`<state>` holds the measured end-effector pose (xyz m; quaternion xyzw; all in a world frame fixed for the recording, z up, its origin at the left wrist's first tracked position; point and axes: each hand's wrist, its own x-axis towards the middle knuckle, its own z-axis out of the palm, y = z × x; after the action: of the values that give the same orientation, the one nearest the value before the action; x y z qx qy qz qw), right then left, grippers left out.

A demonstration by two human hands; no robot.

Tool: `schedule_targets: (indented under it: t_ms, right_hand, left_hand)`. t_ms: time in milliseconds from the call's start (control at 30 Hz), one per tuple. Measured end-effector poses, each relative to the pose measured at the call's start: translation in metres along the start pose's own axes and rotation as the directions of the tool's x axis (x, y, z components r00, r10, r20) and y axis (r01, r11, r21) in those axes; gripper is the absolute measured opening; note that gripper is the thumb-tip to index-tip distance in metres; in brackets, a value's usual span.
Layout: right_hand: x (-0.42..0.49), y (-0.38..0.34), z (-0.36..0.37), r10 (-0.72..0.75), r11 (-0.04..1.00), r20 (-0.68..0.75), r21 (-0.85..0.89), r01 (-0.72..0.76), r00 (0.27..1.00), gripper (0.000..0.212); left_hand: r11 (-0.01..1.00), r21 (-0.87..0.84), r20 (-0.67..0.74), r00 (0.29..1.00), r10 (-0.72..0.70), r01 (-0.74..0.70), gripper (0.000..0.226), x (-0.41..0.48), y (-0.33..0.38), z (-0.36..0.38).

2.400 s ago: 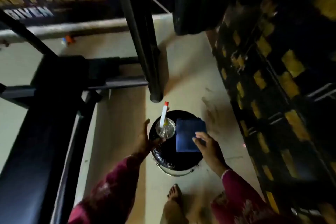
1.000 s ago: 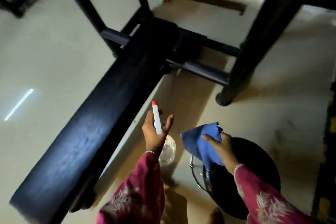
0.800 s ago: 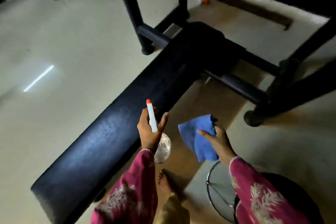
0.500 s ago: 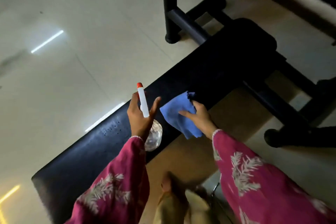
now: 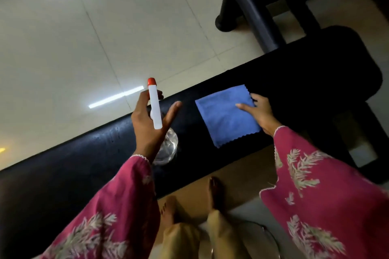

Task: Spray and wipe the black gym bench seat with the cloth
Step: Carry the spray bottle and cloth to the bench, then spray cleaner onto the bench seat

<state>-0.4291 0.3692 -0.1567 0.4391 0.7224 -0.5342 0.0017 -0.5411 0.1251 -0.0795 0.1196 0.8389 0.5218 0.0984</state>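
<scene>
Lying spread under flat-fingered right grip [image 5: 259, 112], cloth [image 5: 224, 120]; left grip [image 5: 147, 126] curled round spray bottle [image 5: 154, 109].

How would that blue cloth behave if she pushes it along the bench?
The blue cloth is probably floppy: it lies flat on the black bench seat. Thin, so likely light. Pushed under the right hand, it may bunch up.

Bench seat [image 5: 88, 153]: black vinyl-like cover, faint sheen, fine grain on left part. Cloth [image 5: 225, 115]: blue, soft matt weave, zigzag-cut near edge. Spray bottle [image 5: 155, 111]: clear glossy plastic body, smooth white plastic head, red tip. Floor tiles [image 5: 84, 38], far side: pale, polished, mirroring light strips. Frame tube [image 5: 254, 12], far right: dark, smooth, satin metal look. Sleeves [image 5: 315, 185]: pink cloth, pale leaf pattern.
</scene>
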Motion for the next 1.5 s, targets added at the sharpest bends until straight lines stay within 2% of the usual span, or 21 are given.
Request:
schedule_targets:
  t_ms: [167, 233, 300, 367, 433, 533, 667, 767, 833, 933, 1033, 1100, 1167, 1233, 1367, 1500]
  right_hand:
    - [0.004, 0.002, -0.005, -0.013, 0.998, 0.014, -0.069, 0.014, 1.0, 0.036]
    - [-0.002, 0.002, -0.004, -0.077, 0.959, -0.106, -0.279, 0.045, 0.991, 0.045]
    - [-0.013, 0.002, -0.004, -0.231, 0.86, -0.222, -0.503, 0.091, 0.947, 0.053]
    - [-0.03, 0.0, 0.003, -0.344, 0.794, -0.24, -0.59, 0.145, 0.908, 0.061]
    - [-0.049, 0.002, 0.02, -0.411, 0.739, -0.172, -0.637, 0.218, 0.895, 0.066]
    - [-0.083, -0.001, 0.065, -0.501, 0.608, 0.06, -0.685, 0.4, 0.864, 0.068]
    - [-0.134, -0.01, 0.136, -0.41, 0.507, 0.385, -0.658, 0.557, 0.827, 0.081]
    - [-0.168, -0.014, 0.183, -0.306, 0.471, 0.519, -0.646, 0.601, 0.798, 0.091]
    - [-0.188, -0.015, 0.213, -0.219, 0.427, 0.6, -0.65, 0.629, 0.769, 0.093]
    - [-0.211, -0.014, 0.245, -0.168, 0.395, 0.607, -0.681, 0.617, 0.777, 0.092]
    - [-0.223, -0.008, 0.263, -0.132, 0.35, 0.566, -0.742, 0.572, 0.814, 0.088]
    - [-0.223, -0.006, 0.265, -0.135, 0.332, 0.533, -0.77, 0.545, 0.836, 0.088]
    - [-0.224, -0.004, 0.267, -0.144, 0.332, 0.516, -0.779, 0.532, 0.845, 0.088]
    - [-0.225, -0.001, 0.27, -0.182, 0.359, 0.491, -0.773, 0.522, 0.852, 0.087]
    - [-0.225, 0.005, 0.271, -0.22, 0.403, 0.458, -0.761, 0.508, 0.861, 0.086]
    - [-0.223, 0.009, 0.271, -0.241, 0.397, 0.445, -0.765, 0.506, 0.862, 0.086]
  left_hand:
    - [1.0, 0.023, -0.045, 0.999, -0.016, 0.017, 0.048, -0.003, 0.006, 0.006]
    - [0.998, 0.045, -0.061, 0.998, -0.031, 0.034, 0.045, -0.003, 0.005, 0.006]
    - [0.997, 0.031, -0.067, 0.996, -0.062, 0.064, 0.046, -0.001, 0.003, 0.006]
    - [0.997, 0.05, -0.085, 0.994, -0.062, 0.066, 0.047, 0.0, 0.001, 0.002]
    - [0.997, 0.041, -0.1, 0.993, -0.064, 0.069, 0.046, -0.003, 0.0, -0.005]
    - [0.976, -0.079, -0.138, 0.968, -0.211, 0.202, 0.038, -0.014, -0.006, -0.033]
    - [0.875, -0.255, -0.17, 0.871, -0.46, 0.412, 0.021, -0.043, -0.032, -0.093]
    - [0.75, -0.43, -0.158, 0.776, -0.611, 0.503, 0.026, -0.078, -0.062, -0.147]
    - [0.67, -0.534, -0.145, 0.725, -0.673, 0.515, 0.027, -0.107, -0.086, -0.187]
    - [0.538, -0.638, -0.088, 0.642, -0.761, 0.551, 0.039, -0.146, -0.114, -0.24]
    - [0.344, -0.726, 0.027, 0.524, -0.851, 0.596, 0.02, -0.173, -0.134, -0.283]
    - [0.259, -0.746, 0.089, 0.477, -0.874, 0.614, 0.028, -0.182, -0.146, -0.299]
    - [0.229, -0.761, 0.095, 0.452, -0.887, 0.608, 0.035, -0.188, -0.157, -0.31]
    - [0.23, -0.766, 0.084, 0.447, -0.89, 0.6, 0.033, -0.19, -0.166, -0.315]
    - [0.279, -0.773, 0.042, 0.485, -0.873, 0.569, 0.025, -0.191, -0.177, -0.318]
    - [0.292, -0.764, 0.039, 0.493, -0.869, 0.576, 0.03, -0.187, -0.177, -0.315]
